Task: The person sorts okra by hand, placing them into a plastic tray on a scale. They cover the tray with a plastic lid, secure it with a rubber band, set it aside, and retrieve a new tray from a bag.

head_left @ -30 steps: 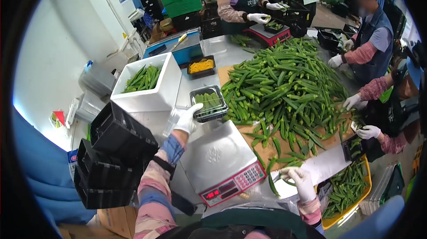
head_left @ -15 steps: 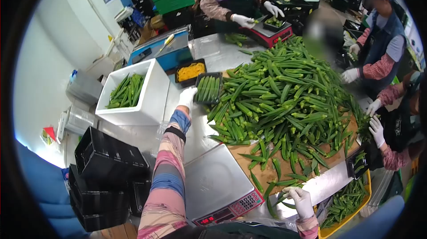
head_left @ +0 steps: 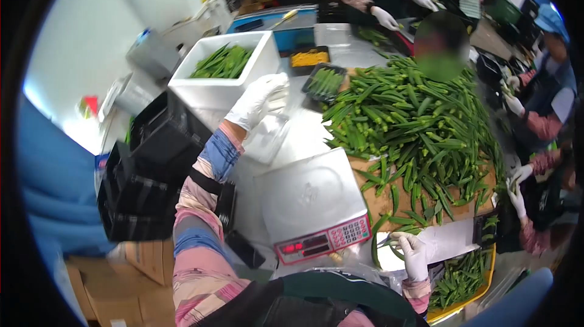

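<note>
My left hand (head_left: pixel 258 103), in a white glove, is held over the steel table with its fingers loosely spread and nothing in them. Just beyond it, a black tray of okra (head_left: pixel 325 82) sits beside the large okra pile (head_left: pixel 413 126). My right hand (head_left: pixel 413 255), also gloved, is pinched near the front edge of the brown board; a slim okra pod (head_left: pixel 397 254) seems to be between its fingers, partly hidden. Between my hands stands a scale (head_left: pixel 310 193) with a bare steel pan and lit red digits.
A white foam box (head_left: pixel 261 59) holds okra at the back left, near a tray of yellow food (head_left: pixel 309 58). Black crates (head_left: pixel 137 187) are stacked at left. A yellow-rimmed bin (head_left: pixel 480 290) of okra is at right. Several gloved co-workers stand around the far and right sides.
My left hand has let go of the okra tray and drawn back from it. The tray stays beside the pile, turned slightly. My right hand is nearly unmoved; the view has shifted.
</note>
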`<state>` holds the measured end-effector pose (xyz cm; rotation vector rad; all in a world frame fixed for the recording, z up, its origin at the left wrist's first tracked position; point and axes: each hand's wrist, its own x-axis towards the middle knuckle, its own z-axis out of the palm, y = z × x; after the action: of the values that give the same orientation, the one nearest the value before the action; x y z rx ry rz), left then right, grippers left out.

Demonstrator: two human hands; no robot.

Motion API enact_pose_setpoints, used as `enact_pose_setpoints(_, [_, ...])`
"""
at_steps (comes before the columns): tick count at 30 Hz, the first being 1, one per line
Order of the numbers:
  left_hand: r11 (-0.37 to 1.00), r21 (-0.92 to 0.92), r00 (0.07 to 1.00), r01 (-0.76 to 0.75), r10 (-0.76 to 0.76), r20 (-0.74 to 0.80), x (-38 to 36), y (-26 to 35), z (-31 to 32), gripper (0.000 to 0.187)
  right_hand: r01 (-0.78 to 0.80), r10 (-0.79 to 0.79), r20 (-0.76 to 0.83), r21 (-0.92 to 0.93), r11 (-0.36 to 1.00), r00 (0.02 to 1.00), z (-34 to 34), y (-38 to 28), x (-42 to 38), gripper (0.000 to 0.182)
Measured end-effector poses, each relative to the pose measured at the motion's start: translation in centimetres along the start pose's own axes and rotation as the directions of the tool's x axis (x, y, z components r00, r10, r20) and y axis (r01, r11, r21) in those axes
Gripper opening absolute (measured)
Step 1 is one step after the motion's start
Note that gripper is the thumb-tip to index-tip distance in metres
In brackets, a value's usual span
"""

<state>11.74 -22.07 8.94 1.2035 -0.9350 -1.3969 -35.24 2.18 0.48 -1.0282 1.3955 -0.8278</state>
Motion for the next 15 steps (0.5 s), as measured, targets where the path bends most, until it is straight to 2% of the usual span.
enact_pose_setpoints(2, [0.997, -0.076, 0.992, -0.014, 0.023, 0.120, -5.9, 1.2, 0.2, 0.037, 0.013, -0.012, 0.041, -0.028, 1.000, 0.999, 0.1, -0.1, -1.1, 0.024])
enact_pose_setpoints(3, [0.990, -0.137, 0.990, 0.019, 0.000, 0.144, -9.1, 1.5, 0.4, 0.038, 0.052, -0.046, 0.079, -0.083, 0.995, 0.996, 0.2, -0.3, -1.7, 0.025])
enact_pose_setpoints(6, [0.961, -0.250, 0.986, 0.117, -0.082, 0.147, -17.8, 0.1, 1.8, 0.038, 0.064, -0.050, 0.158, -0.084, 0.994, 0.986, 1.2, -0.7, -3.0, 0.028])
enact_pose_setpoints(7, [0.980, -0.193, 0.988, 0.050, -0.021, 0.151, -21.1, -0.9, 2.4, 0.038, 0.164, -0.126, 0.227, -0.153, 0.975, 0.966, 1.0, 0.3, -2.8, 0.030])
enact_pose_setpoints(8, [0.991, -0.130, 0.986, -0.012, 0.033, 0.161, -24.7, -1.9, 3.2, 0.038, 0.141, -0.092, 0.275, -0.161, 0.977, 0.957, 1.0, 0.7, -2.7, 0.036])
enact_pose_setpoints(10, [0.999, -0.023, 0.996, -0.024, 0.026, 0.089, -31.9, -3.3, 5.1, 0.038, 0.155, -0.050, 0.392, -0.241, 0.958, 0.918, 0.7, 1.3, -2.1, 0.037])
enact_pose_setpoints(13, [0.949, -0.312, 0.967, 0.038, -0.114, -0.228, -39.6, -10.7, 7.1, 0.042, 0.188, -0.009, 0.552, -0.269, 0.945, 0.834, 1.5, 0.8, -2.1, 0.036])
enact_pose_setpoints(15, [0.898, -0.439, 0.817, -0.011, -0.245, -0.522, -44.6, -16.0, 9.6, 0.046, 0.231, 0.025, 0.652, -0.304, 0.924, 0.757, 1.3, 0.4, -1.7, 0.035])
